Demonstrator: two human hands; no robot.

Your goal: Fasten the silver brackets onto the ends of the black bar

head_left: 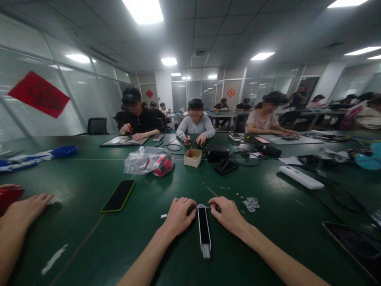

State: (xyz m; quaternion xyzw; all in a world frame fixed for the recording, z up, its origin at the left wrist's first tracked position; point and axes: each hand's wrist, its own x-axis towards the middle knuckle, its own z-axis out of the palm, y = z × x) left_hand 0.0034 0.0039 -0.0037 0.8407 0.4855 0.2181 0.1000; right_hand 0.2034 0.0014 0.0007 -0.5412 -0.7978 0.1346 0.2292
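Near the front edge of the green surface (89, 238) — a long black-and-white remote (204, 232), lying flat, lengthwise away from that edge. Left hand (177, 214) and right hand (228, 213) at its far end, one on each side, fingers curled and pinching the top of it. Just right of the right hand, small white parts (251, 203). Farther left, a dark phone (118, 195) in a green case. Beyond, mid-surface — a clear plastic bag (149, 160), a small cardboard box (193, 157). Along the far edge, three seated people.
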